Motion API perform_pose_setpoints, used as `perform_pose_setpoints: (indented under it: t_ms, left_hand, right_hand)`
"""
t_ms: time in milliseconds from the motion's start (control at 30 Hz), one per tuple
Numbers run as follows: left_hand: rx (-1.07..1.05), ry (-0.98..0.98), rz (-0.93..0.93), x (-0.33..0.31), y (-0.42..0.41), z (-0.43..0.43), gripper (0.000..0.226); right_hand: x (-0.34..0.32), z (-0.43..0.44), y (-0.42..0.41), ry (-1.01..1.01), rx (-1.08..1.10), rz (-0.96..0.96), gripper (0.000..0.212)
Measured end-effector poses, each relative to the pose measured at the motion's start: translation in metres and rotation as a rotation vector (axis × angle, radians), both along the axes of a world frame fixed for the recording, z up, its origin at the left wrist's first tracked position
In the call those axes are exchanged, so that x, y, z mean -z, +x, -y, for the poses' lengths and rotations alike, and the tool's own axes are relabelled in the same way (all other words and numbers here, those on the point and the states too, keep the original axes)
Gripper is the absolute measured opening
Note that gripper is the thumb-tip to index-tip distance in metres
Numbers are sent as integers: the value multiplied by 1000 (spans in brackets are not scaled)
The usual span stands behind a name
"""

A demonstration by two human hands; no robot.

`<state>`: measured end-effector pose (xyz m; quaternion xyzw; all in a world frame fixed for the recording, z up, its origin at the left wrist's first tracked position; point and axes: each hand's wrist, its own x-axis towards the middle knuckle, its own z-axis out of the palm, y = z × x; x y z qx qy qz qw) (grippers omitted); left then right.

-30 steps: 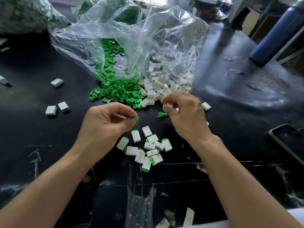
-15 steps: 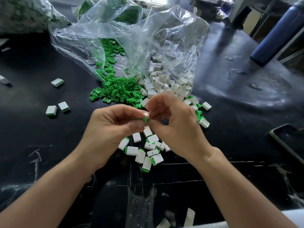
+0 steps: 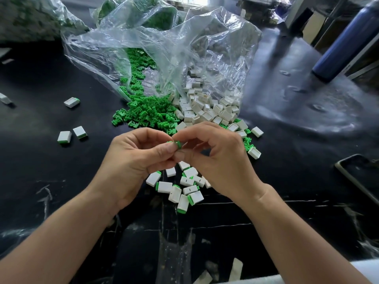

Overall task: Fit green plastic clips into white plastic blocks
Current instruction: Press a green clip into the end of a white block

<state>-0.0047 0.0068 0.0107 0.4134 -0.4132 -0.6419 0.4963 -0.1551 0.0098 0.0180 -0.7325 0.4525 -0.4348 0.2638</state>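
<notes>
Above the black worktop [image 3: 41, 160], the person's left hand [image 3: 131, 167] and right hand [image 3: 217, 160] met fingertip to fingertip. The curled fingers [image 3: 167, 149] of both hands pinched a green clip [image 3: 178, 144] between them. Only its green edge showed. Whether a white block sat around it could not be told, as the fingers covered the rest.

Just below the hands lay a small heap of fitted blocks [image 3: 184, 187], white with green ends, touching one another. Beyond the hands, a pile of loose green clips [image 3: 147, 115] spilled from a clear plastic bag [image 3: 164, 48]. A pile of white blocks [image 3: 203, 111] lay beside it on the right, the two piles meeting. Two more fitted blocks [image 3: 64, 137] lay well apart on the left. A blue bottle [image 3: 344, 42] stood at the far right, and a phone [image 3: 359, 175] lay near the right edge.
</notes>
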Motion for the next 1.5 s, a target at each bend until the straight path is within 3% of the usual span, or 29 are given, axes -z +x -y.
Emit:
perform_pose_setpoints:
  t_ms: [133, 300, 467, 967, 1500]
  left_hand:
    - [2, 25, -25, -2, 0, 0, 8]
    - [1, 27, -73, 1, 0, 1, 11]
    - [23, 23, -92, 2, 0, 1, 15]
    - [50, -41, 3, 0, 1, -1, 16]
    - [39, -108, 111, 3, -2, -4, 17]
  right_hand:
    - [-2, -3, 1, 71, -12, 115, 15]
    - [-6, 1, -3, 128, 35, 215, 28]
    - [-6, 3, -6, 191, 37, 318, 27]
    - [-8, 1, -5, 248, 36, 292, 24]
    - [-3, -1, -2, 97, 100, 101, 11]
